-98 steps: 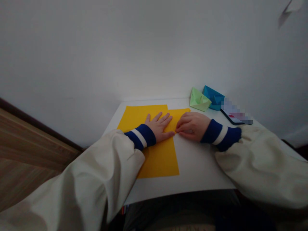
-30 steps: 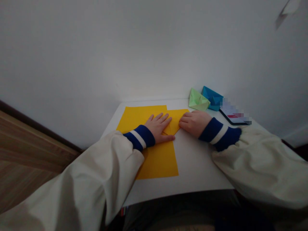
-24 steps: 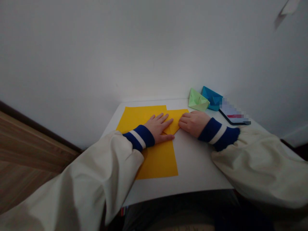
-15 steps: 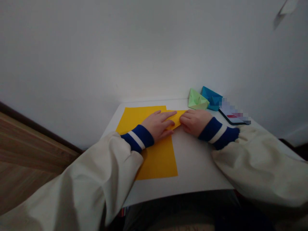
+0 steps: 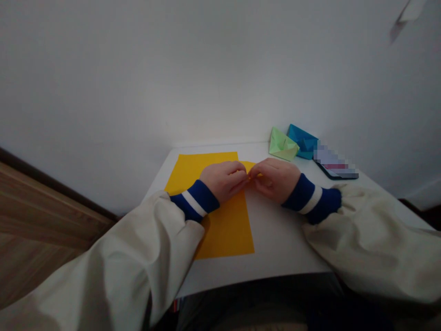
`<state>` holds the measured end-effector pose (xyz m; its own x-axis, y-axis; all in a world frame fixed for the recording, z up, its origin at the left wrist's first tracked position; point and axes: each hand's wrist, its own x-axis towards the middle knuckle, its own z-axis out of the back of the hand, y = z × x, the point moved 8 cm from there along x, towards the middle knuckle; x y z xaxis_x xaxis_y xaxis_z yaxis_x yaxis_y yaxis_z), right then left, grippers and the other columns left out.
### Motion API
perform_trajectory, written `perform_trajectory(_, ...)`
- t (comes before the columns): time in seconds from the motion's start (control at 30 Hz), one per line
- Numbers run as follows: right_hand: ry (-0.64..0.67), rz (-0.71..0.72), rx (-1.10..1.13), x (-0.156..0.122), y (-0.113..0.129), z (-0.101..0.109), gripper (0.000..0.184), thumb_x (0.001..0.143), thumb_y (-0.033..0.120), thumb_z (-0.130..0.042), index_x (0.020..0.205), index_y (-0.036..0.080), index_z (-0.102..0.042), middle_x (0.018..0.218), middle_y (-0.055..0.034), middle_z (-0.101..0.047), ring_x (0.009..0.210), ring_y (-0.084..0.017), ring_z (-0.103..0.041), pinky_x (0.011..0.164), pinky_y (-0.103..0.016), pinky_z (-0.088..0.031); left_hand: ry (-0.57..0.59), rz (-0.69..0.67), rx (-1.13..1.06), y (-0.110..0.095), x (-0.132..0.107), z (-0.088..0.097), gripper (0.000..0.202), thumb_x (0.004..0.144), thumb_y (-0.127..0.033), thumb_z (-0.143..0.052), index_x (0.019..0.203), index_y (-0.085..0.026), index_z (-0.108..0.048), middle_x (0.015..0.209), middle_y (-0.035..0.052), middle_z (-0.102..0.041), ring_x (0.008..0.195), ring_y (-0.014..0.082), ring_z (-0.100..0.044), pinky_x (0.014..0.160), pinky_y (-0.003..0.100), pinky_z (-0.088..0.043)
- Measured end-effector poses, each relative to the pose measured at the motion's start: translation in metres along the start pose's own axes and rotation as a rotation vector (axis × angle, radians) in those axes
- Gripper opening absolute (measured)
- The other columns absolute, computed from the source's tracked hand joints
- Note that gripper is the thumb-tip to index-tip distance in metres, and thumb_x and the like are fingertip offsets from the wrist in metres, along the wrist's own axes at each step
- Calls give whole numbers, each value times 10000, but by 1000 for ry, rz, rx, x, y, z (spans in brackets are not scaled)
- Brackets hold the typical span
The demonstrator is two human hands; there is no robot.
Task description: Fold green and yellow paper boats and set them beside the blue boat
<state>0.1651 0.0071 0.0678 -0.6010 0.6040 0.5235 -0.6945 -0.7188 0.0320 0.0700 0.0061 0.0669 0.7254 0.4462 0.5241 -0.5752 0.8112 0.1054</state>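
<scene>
At twelve o'clock, a small yellow paper piece [image 5: 247, 165] is pinched by the left hand [image 5: 222, 181] and right hand [image 5: 277, 179], seemingly being folded, with firm creasing called for.

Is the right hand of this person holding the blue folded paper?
No, the right hand pinches the small yellow paper, while the blue paper sits beside the phone.

Matt, smooth-looking paper yellow sheet [image 5: 229, 232], smooth white tabletop [image 5: 282, 248], matt cloth cuffs [image 5: 312, 199], grained wood-look panel [image 5: 44, 220].
</scene>
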Motion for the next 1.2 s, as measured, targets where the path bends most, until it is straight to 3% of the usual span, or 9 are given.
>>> perform_trajectory(0.43, -31, -22, 30, 4, -1, -3, 110, 733, 186, -472, 769, 186, -576, 786, -54, -632, 828, -181, -547, 724, -289, -403, -64, -11, -75, 2, 1, 1, 236, 892, -286, -423, 789, -181, -607, 857, 31, -581, 733, 123, -525, 625, 234, -420)
perform_trajectory(1.0, 48, -206, -75, -5, -49, -8, 85, 731, 216, -500, 782, 216, -568, 868, -34, -649, 932, -184, -557, 810, -305, -416, -176, 137, -224, 21, -9, 6, 168, 878, -233, -467, 764, -163, -569, 876, 54, -546, 807, 146, -526, 719, 279, -462)
perform_trajectory(1.2, 119, -343, -127, -11, -64, -10, 128, 739, 273, -491, 795, 219, -593, 860, -40, -658, 848, -188, -587, 680, -286, -422, -184, 172, -272, 31, -11, 3, 134, 874, -212, -471, 785, -165, -559, 874, 45, -553, 846, 151, -533, 775, 295, -464)
